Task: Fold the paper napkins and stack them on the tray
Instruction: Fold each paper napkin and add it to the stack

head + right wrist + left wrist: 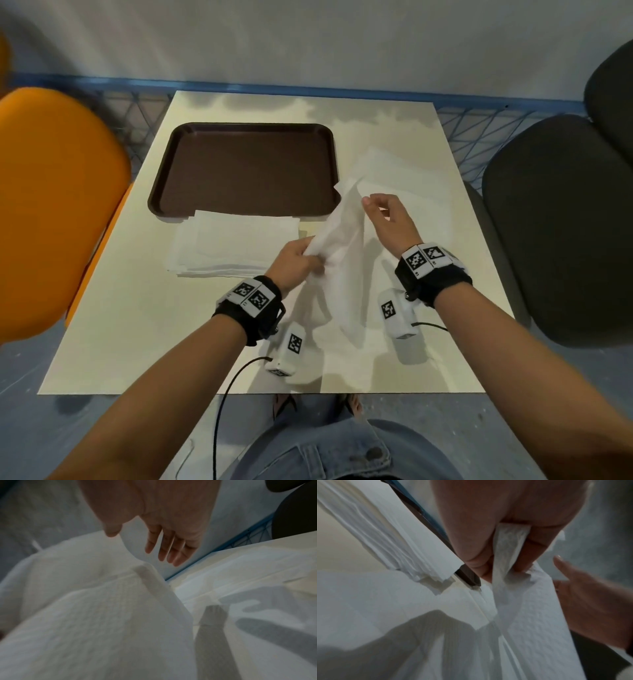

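A dark brown tray (246, 164) lies on the cream table (137, 325), nothing on it. A stack of flat white napkins (236, 243) sits in front of it, its far edge over the tray's front rim (467, 576). A second pile of napkins (411, 178) lies to the right. My left hand (310, 251) pinches a loose napkin (346, 246) by one edge, and it hangs crumpled above the table (530, 615). My right hand (373, 209) hovers at the napkin's upper corner with fingers (168, 550) straight, holding nothing.
An orange chair (51, 205) stands close on the left and a dark padded chair (565, 222) on the right. A blue wire frame (308, 90) runs behind the table against the wall. A black cable (233, 380) trails off the near table edge.
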{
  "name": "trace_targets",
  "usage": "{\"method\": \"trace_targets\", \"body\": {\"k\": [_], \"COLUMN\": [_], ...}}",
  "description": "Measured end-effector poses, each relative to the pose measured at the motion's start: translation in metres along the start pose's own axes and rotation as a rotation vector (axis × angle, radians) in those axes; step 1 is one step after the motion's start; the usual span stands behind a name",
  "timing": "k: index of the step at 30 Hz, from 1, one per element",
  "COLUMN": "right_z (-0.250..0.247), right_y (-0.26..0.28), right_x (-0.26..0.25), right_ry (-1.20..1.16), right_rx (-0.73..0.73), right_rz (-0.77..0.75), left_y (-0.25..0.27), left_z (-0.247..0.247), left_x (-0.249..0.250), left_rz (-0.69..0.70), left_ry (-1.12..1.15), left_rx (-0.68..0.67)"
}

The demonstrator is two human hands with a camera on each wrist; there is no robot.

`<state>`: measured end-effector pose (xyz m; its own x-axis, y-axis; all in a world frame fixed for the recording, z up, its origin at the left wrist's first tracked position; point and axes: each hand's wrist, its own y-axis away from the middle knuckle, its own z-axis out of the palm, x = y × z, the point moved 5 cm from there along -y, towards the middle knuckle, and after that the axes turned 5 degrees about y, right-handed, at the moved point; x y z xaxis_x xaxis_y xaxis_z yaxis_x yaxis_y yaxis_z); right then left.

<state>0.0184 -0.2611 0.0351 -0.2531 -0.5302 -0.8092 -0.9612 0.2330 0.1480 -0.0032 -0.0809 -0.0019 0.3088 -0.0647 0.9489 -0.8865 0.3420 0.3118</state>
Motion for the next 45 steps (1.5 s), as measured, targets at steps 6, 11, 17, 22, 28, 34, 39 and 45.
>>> {"method": "trace_targets", "body": {"k": [6, 11, 17, 22, 28, 34, 39, 45], "right_z": [0.007, -0.005, -0.012, -0.016, -0.032, -0.029, -0.038, -0.043], "right_y": [0.0, 0.006, 0.007, 0.004, 0.012, 0.013, 0.007, 0.002], "right_x": [0.008, 0.011, 0.02, 0.023, 0.032, 0.031, 0.029, 0.047], "right_ry": [0.005, -0.192, -0.335, -0.246, -0.264, 0.112, 0.297, 0.224], "right_rx": [-0.318, -0.124, -0.005, 0.044, 0.024, -0.044, 0.119, 0.0], "right_rz": [0.053, 0.091, 0.16, 0.147, 0.078, -0.177, -0.311, -0.076], "left_y": [-0.003, -0.002, -0.007, -0.013, -0.008, -0.01, -0.008, -0.01], "left_z": [-0.012, -0.029, -0.017, -0.021, -0.031, -0.036, -0.043, -0.029], "left_x": [0.012, -0.005, -0.021, -0.014, 0.001, 0.001, 0.011, 0.005], "left_rz": [-0.033, -0.047, -0.086, -0.005, 0.15, 0.149, 0.177, 0.107], "left_ry": [0.08, 0.315, 0.373, 0.216, 0.034, -0.254, -0.435, -0.231], "left_rx": [0.031, 0.14, 0.143, 0.235, 0.202, 0.267, 0.381, 0.178]}}
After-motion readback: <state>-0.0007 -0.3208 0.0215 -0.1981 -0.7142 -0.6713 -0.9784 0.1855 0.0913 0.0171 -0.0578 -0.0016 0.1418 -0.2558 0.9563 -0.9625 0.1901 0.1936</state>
